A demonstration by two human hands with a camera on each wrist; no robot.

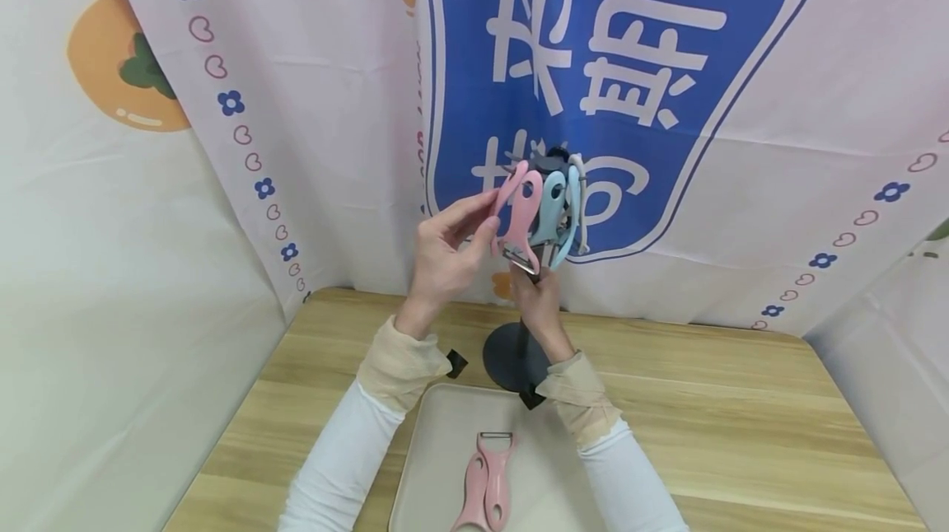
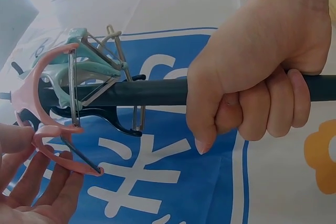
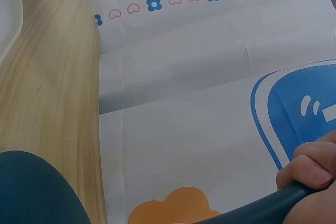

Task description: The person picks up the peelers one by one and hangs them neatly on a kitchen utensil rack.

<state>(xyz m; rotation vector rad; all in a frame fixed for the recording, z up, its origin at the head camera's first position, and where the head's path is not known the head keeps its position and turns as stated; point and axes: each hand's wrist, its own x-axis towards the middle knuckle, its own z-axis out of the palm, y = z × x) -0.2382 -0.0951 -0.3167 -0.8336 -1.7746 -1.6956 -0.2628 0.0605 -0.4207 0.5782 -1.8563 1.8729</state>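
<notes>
My left hand (image 1: 447, 256) pinches a pink peeler (image 1: 507, 186) by its handle, up at the hooks of a dark rotating-style stand. Beside it on the stand hang another pink peeler (image 1: 525, 207), a light blue peeler (image 1: 552, 207) and a pale grey one (image 1: 582, 211). In the left wrist view, a black peeler (image 2: 123, 124) shows behind the pole. Below the peelers, my right hand (image 1: 539, 305) has its fingers wrapped round the stand's pole (image 2: 157, 93). The right wrist view catches only part of this right hand (image 3: 307, 169).
The stand's round base (image 1: 498, 359) is over the back of the wooden table (image 1: 726, 417). In front, a beige tray (image 1: 426, 450) carries two pink peelers (image 1: 498, 474) lying side by side. A printed curtain (image 1: 356, 145) hangs right behind the stand.
</notes>
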